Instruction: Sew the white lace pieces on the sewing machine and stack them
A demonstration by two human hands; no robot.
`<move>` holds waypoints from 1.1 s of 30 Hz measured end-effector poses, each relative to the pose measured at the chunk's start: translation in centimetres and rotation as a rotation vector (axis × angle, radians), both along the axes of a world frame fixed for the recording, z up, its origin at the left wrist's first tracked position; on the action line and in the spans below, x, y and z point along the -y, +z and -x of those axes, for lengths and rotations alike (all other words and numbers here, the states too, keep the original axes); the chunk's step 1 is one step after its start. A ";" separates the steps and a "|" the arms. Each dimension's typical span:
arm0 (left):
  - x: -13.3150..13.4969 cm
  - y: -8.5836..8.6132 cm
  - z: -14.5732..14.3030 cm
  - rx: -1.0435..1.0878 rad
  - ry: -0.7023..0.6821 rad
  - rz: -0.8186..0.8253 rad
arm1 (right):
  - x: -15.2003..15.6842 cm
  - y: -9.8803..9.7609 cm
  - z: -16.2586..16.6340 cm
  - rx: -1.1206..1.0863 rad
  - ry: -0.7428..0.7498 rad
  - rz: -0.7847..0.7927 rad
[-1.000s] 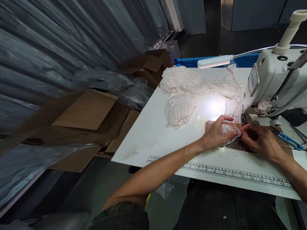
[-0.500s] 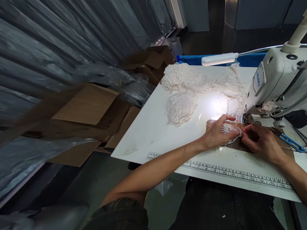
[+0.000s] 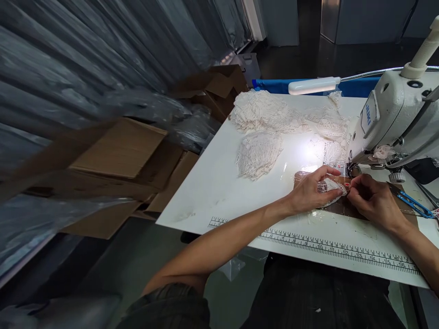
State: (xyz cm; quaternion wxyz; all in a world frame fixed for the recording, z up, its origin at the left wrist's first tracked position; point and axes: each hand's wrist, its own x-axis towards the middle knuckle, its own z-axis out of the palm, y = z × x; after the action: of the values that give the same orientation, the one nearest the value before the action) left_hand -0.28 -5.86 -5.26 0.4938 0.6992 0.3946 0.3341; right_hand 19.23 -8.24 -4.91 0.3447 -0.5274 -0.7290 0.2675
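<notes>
Left hand (image 3: 310, 193): grip closed on the lace (image 3: 332, 184), thumb against it. Right hand (image 3: 375, 201): thumb and fingertips drawn together at the lace's right edge; cannot tell whether they grasp anything. Lace sits over the brown panel (image 3: 348, 209) on the counter (image 3: 206, 196), near side of the machine (image 3: 384, 114). Blue snips (image 3: 415, 204) lie beyond the right hand.
</notes>
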 end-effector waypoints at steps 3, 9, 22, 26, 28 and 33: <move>-0.2 0.0 0.0 0.034 -0.060 -0.029 | 0.2 0.3 0.4 -0.123 0.114 -0.058; -0.2 0.5 0.3 -0.009 -0.141 -0.030 | 0.8 0.7 0.4 -0.233 0.252 0.025; 0.3 1.3 0.7 0.019 -0.262 0.153 | 3.1 2.1 -1.4 0.103 0.137 0.085; 0.0 1.0 1.1 0.037 -0.244 0.151 | 3.0 2.1 -1.8 0.212 0.199 0.116; 0.0 0.8 1.1 0.053 -0.221 0.118 | 3.3 2.6 -1.8 0.220 0.249 0.100; 0.0 1.2 1.2 0.010 -0.215 -0.002 | 4.2 4.4 0.6 -0.033 0.350 0.060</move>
State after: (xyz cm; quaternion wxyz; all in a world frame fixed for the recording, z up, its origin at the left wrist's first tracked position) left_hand -1.47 -5.90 -4.08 0.5279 0.7363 0.3147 0.2831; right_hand 18.60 -12.42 -0.48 0.2890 -0.3979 -0.7956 0.3538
